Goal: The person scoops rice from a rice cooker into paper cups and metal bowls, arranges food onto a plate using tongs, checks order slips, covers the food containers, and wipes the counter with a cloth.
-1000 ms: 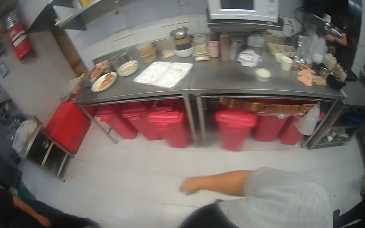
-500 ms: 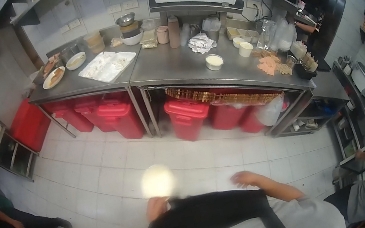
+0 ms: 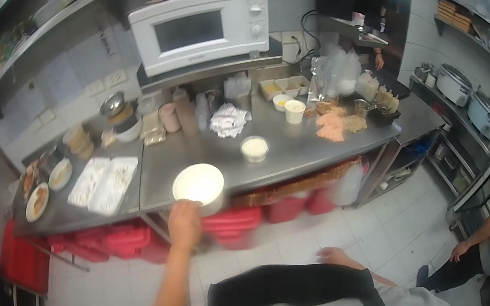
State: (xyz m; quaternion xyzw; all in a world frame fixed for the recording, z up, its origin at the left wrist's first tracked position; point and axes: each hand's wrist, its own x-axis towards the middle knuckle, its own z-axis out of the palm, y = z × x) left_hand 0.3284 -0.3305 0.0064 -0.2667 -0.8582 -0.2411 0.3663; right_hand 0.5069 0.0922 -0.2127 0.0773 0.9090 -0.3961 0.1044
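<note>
- White tub (image 3: 199,187) sits at the front edge of the steel bench (image 3: 297,150), held by the left hand (image 3: 184,224), fingers wrapped round its side.
- Right hand (image 3: 334,256) hangs low, fingers loose, holding nothing.
- Microwave (image 3: 200,28) writing is too blurry to read.

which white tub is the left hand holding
The big tub at the counter's front edge, gripped by the left hand. The smaller tub and cup sit untouched farther back.

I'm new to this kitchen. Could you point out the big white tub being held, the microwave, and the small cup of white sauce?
white tub (image 3: 199,184): head view, on its pale top.
microwave (image 3: 189,30): head view, on its door window.
sauce cup (image 3: 254,148): head view, on its white filling.
</note>
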